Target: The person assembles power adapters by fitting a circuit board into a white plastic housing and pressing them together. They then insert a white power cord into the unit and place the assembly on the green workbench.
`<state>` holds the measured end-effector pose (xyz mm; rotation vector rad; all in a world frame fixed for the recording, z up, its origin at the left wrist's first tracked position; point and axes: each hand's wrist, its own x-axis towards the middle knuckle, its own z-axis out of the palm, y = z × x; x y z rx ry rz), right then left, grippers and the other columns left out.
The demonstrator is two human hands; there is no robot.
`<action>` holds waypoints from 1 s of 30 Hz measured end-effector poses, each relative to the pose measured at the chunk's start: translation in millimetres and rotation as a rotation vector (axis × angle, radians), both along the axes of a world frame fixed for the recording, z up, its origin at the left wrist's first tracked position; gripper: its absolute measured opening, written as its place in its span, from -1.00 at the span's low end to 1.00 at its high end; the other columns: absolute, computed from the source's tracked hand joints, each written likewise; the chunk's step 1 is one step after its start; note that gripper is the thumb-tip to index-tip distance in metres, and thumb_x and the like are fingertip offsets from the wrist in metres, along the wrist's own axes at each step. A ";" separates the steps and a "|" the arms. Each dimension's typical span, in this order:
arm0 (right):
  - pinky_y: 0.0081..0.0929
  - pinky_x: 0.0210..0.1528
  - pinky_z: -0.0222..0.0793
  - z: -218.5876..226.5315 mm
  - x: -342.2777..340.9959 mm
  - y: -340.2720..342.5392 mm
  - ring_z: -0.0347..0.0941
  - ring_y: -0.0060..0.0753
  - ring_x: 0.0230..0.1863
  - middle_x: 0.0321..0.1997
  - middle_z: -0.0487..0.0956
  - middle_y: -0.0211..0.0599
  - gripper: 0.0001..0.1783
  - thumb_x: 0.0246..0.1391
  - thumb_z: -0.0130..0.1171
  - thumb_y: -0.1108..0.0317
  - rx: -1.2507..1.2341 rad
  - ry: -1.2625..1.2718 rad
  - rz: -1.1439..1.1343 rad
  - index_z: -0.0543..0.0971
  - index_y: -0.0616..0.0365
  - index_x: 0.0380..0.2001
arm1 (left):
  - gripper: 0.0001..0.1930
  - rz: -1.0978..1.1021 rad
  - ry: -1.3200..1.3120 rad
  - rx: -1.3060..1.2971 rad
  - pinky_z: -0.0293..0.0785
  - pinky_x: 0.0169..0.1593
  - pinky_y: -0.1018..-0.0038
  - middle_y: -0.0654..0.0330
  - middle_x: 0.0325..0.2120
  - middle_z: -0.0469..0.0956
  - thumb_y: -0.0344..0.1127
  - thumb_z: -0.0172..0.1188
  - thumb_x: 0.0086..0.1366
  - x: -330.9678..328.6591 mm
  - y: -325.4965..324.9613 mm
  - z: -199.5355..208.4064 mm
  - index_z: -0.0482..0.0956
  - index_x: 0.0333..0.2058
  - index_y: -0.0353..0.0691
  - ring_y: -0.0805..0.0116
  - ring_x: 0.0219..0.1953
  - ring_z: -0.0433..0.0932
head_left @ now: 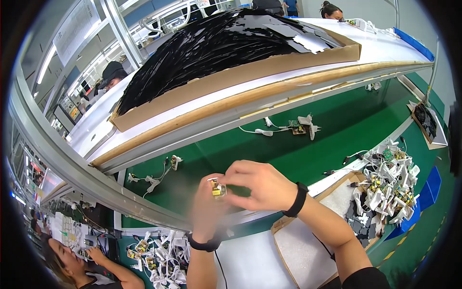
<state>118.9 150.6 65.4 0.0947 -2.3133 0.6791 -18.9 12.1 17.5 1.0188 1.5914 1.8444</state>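
- The green counter (337,144) spreads beneath the hands, bent by the lens; its lower left part is hidden behind a metal frame.
- The white shelf (380,54), edged in wood, crosses above it.
- A long cardboard tray (240,86) stands on the shelf, heaped with glossy black sheets (192,53).
- A pale-lined cardboard tray (308,245) lies below, partly covered by the right forearm and cut off at the lower edge.
- A pile of white plugs and boards (390,185) sits at the right, a tangled 2nd pile (163,262) at the lower left; single pieces are hard to tell apart in both.
- 2 cabled units, 1 near the middle (298,128) and 1 at the left (153,181), rest on the counter, well apart.
- The right hand (262,185) curves its thumb and index finger in a narrow pinch on the circuit board.
- The left hand (208,207) is smeared by motion just beside and below it; I cannot tell its finger positions or grip.
- The circuit board (218,189) is above the counter, between the hands, component side towards the viewer. Its long axis runs roughly up and down, top leaning slightly left, yellow part towards the bottom. Its edges are partly hidden by fingers; fine details are too small.
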 end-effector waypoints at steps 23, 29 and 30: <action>-0.56 0.01 0.53 -45.0 -32.2 -6.4 0.56 -0.60 -0.07 -0.07 0.62 -0.37 -0.59 0.34 0.28 0.32 -1.064 0.031 0.422 0.49 0.27 0.15 | -0.56 -0.086 0.186 0.005 0.47 -0.20 0.52 0.20 -0.15 0.54 -0.01 -0.01 0.60 8.0 12.1 -2.5 0.43 0.15 -0.28 0.48 -0.24 0.51; -0.49 0.20 0.48 -42.9 -29.4 -4.1 0.53 -0.57 0.11 0.10 0.59 -0.35 -0.55 0.36 0.20 0.42 -1.034 -0.076 0.410 0.43 0.24 0.26 | -0.59 0.001 0.343 0.037 0.47 -0.18 0.53 0.19 -0.11 0.53 -0.05 -0.01 0.59 10.2 12.1 0.8 0.45 0.12 -0.30 0.47 -0.21 0.51; -0.49 0.18 0.49 -44.9 -31.1 -1.5 0.55 -0.57 0.07 0.09 0.60 -0.35 -0.54 0.36 0.20 0.43 -1.050 -0.093 0.440 0.44 0.24 0.27 | -0.59 -0.001 0.343 0.038 0.47 -0.18 0.53 0.19 -0.11 0.53 -0.05 -0.01 0.59 14.1 11.6 3.9 0.45 0.12 -0.30 0.47 -0.21 0.51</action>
